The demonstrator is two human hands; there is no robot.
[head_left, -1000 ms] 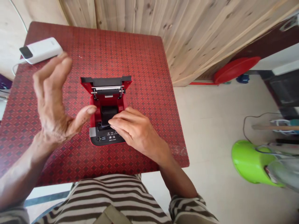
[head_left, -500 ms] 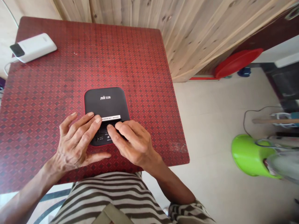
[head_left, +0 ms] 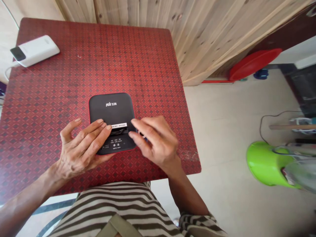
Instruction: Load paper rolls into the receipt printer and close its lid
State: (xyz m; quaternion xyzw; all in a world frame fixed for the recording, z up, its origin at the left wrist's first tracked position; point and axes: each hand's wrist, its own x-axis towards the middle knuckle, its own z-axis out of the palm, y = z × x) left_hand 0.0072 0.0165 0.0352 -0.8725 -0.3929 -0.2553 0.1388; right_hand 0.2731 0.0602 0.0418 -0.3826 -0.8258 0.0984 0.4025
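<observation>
Left of frame centre, the black, red-edged, rounded-square plastic device (head_left: 117,120) has its lid (head_left: 110,111) down, latching unconfirmed; left hand (head_left: 82,148) lies spread on it, right hand (head_left: 158,143) half-curled alongside, pinch indeterminable.

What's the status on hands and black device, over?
Left hand laid flat across device's left side. Right hand at its right edge, grip unclear. Lid down. Left fingertips overlap white label.

Black device (head_left: 111,114), power bank (head_left: 38,50) on table (head_left: 111,62)
</observation>
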